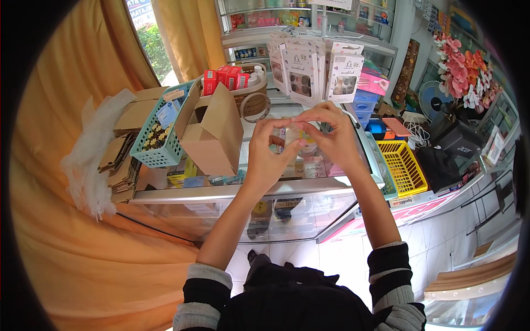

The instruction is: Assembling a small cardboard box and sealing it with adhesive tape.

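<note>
Your left hand (pixel 269 149) and right hand (pixel 334 132) come together above the glass bench (pixel 314 186), each with finger and thumb narrowly apart and fingertips meeting. You cannot tell from this view whether they pinch anything.

Just beyond your fingers, white packs (pixel 302 66) hang upright, long axes vertical, their fronts turned toward you; dark and pale oval pieces show in their windows.

Just left of your left hand, an open cardboard box (pixel 212 154) stands on the bench. Its mouth points upward, flaps raised; you cannot tell its long axis for sure, nor what is inside.

Beyond that box, a wicker basket (pixel 248 97) holds red boxes (pixel 225 77) and white bottles (pixel 255 74). Farther left, a pale green basket (pixel 160 157) has its long axis running away from you, with blue packets (pixel 168 113) and small yellow-and-dark items (pixel 156 135) in it. To your right sits a yellow basket (pixel 411 185).
</note>
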Tool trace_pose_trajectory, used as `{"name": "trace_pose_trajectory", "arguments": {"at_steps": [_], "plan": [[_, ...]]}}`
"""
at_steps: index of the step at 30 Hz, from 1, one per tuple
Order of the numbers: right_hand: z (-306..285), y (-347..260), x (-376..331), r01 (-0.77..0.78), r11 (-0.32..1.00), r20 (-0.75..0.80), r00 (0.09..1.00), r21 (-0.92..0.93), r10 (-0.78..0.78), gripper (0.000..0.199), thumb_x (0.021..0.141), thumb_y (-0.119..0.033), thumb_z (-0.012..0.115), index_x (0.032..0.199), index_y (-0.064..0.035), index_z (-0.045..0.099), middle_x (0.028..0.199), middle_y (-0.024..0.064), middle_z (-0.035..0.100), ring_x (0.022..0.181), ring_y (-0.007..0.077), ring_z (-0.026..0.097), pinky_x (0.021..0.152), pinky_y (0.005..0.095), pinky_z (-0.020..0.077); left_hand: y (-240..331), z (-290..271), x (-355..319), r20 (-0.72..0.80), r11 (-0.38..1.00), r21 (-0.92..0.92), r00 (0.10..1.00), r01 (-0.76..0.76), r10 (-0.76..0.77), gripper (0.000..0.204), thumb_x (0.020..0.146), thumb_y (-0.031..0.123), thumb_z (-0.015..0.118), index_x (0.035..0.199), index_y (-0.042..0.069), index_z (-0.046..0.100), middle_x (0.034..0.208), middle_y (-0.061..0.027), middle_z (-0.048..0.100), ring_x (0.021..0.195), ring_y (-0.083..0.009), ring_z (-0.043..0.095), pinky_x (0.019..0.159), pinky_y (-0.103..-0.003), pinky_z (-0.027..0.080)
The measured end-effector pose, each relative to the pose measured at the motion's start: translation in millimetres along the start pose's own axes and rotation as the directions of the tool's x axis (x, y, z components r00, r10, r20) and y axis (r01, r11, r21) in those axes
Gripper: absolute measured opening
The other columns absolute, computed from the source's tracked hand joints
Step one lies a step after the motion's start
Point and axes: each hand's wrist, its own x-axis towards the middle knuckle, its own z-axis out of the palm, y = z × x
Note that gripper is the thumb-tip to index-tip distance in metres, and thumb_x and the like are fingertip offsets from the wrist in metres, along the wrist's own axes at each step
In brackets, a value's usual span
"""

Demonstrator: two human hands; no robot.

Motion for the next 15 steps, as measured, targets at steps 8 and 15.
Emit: {"name": "trace_pose_trajectory", "arguments": {"at_steps": [8,15], "plan": [[1.2,1.7,-0.5,0.053,0.983,-0.024,0.998,-0.174,-0.058,0.029,0.066,0.0,0.073,0.091,-0.0127,0.071,0.083,0.0027,0.063,0.078,0.0179,0.052,0.071,0.0287,0.042,-1.8,-1.0,2.9,0.004,0.999,-0.04,1.0,0.002,-0.002,0.033,0.073,0.01,0.075,0.101,0.004,0.058,0.102,-0.009,0.053,0.076,-0.0147,0.057,0.063,-0.025,0.048],[-4.4,3.1,6.2,0.044,0.99,-0.052,0.997,-0.137,-0.052,0.037,0.064,-0.004,0.076,0.1,-0.0122,0.07,0.096,0.0047,0.058,0.085,0.0158,0.05,0.073,0.028,0.0405,-5.8,-2.8,-3.1,-0.013,0.997,-0.07,0.999,0.042,-0.043,0.031,0.073,0.011,0.075,0.098,0.004,0.057,0.102,-0.0085,0.052,0.075,-0.0142,0.055,0.064,-0.025,0.048]]}}
